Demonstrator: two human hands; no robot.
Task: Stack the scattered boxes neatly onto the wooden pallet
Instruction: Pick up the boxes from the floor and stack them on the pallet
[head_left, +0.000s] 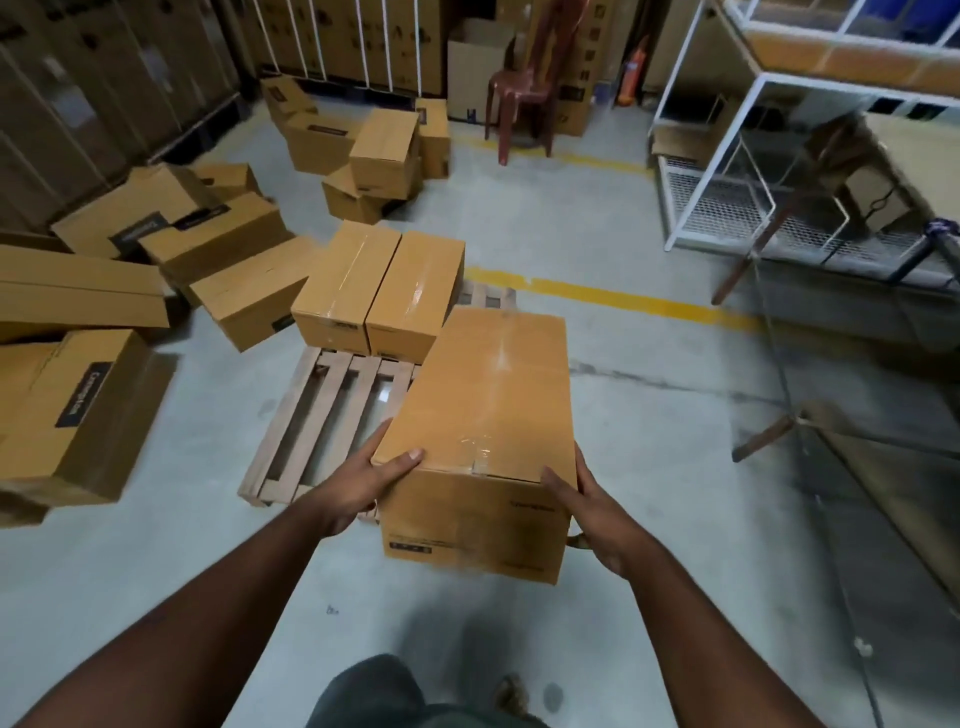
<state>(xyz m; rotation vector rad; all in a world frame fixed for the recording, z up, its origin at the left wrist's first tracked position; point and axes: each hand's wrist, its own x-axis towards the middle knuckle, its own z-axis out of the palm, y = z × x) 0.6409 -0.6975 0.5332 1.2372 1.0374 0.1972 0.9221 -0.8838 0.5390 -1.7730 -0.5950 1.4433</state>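
Nearest, the left hand (363, 480) and the right hand (589, 512) hold a long brown cardboard box with a taped top seam (488, 415) by its near end. The left hand's grip has the thumb lying over the top near-left corner and the rest of the hand against the left side; the right hand's grip has the thumb on the top near-right edge and fingers curled round the right side. The box sits in the air over the near right part of the slatted wooden pallet (311, 415), which lies on the grey concrete floor (649, 467).

Farther along the pallet, two matching sealed brown cartons (379, 291) stand side by side, touching, their long sides running away from the viewer. What any carton contains cannot be told; all are closed.

To the left, a loose heap of larger brown cartons with dark labels (156, 260) lies tilted on the floor. Beyond the pallet, another small pile of brown boxes (374, 156) sits near a dark red plastic chair (524, 88). A yellow painted floor line (623, 299) runs rightward towards a white wire-mesh rack (753, 208).
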